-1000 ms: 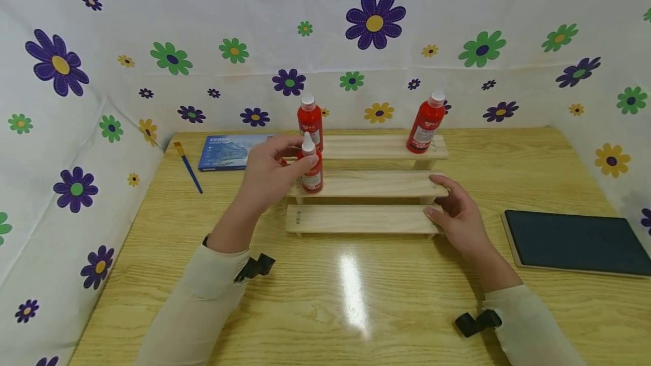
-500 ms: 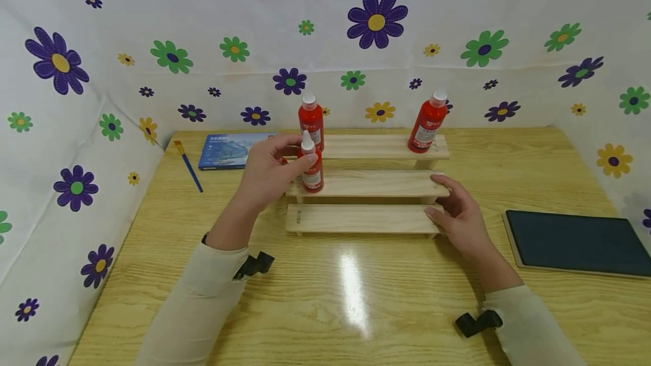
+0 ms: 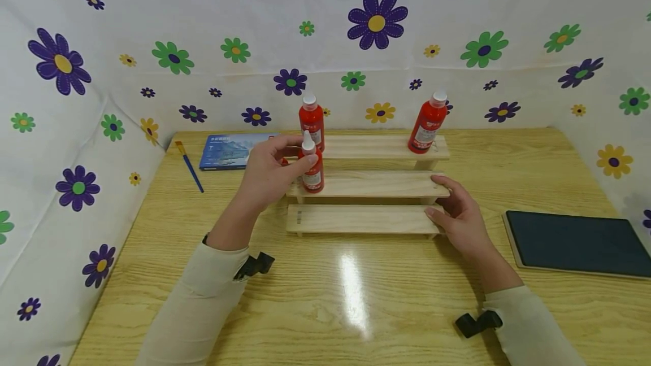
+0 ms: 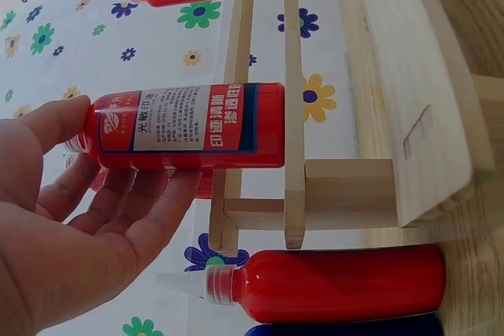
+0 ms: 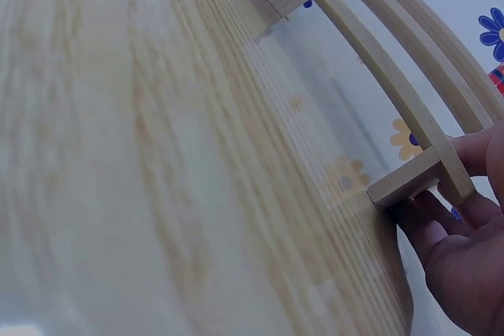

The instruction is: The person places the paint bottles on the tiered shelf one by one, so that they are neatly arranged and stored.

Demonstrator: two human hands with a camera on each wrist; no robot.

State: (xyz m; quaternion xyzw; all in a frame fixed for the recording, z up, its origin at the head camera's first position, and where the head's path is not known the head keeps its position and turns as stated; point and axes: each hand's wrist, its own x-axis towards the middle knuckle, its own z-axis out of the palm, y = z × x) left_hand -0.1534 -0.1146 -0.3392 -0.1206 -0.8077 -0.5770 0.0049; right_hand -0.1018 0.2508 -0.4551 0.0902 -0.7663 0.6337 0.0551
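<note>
A red bottle (image 3: 313, 177) with a pointed white nozzle stands upright at the left end of the middle tier of a three-tier wooden rack (image 3: 376, 184). My left hand (image 3: 267, 173) holds it near the top, thumb in front and the other fingers curled behind. The left wrist view shows its printed label (image 4: 177, 120) and its base at the shelf board. My right hand (image 3: 461, 216) grips the rack's right end, thumb on the lowest board and fingers at the middle one. On the top tier stand two more red bottles, one left (image 3: 312, 119) and one right (image 3: 427, 125).
Beside the rack's left end, another red bottle (image 4: 342, 285) stands on the table, mostly hidden by my left hand from above. A blue picture box (image 3: 224, 152) and a paintbrush (image 3: 190, 168) lie at the back left. A dark flat pad (image 3: 580, 242) lies at the right.
</note>
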